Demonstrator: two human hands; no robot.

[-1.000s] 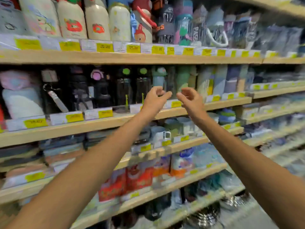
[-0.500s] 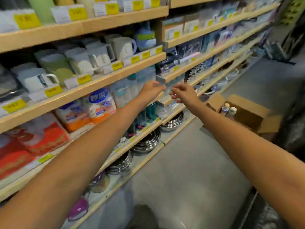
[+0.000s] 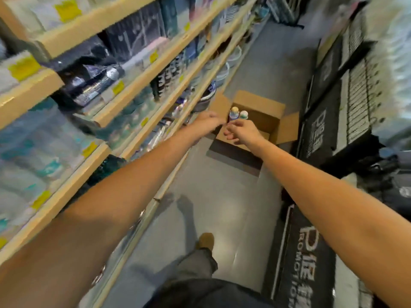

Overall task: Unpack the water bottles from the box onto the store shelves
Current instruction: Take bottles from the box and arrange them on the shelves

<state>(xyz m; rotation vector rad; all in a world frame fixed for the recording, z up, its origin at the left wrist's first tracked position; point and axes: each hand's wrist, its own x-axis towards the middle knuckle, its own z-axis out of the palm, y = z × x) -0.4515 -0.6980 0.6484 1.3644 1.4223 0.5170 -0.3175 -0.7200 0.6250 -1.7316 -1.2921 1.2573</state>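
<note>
An open cardboard box [image 3: 262, 110] stands on the grey floor at the foot of the shelves. Two water bottles stand upright inside it, one with a yellowish cap [image 3: 234, 112] and one with a pale green cap [image 3: 243, 114]. Both my arms stretch out toward the box. My left hand [image 3: 208, 121] hovers at the box's left flap, its loosely curled fingers holding nothing. My right hand [image 3: 241, 131] floats just in front of the bottles, fingers relaxed and empty. The view is blurred.
Wooden store shelves [image 3: 142, 70] packed with goods and yellow price tags run along the left. Black display stands [image 3: 320, 134] with white lettering line the right side of the aisle. My leg and shoe [image 3: 205, 241] are on the floor below.
My view has swung from the upper shelves down and right to the floor. Both empty hands have travelled with it and now sit over the box with the bottles.
</note>
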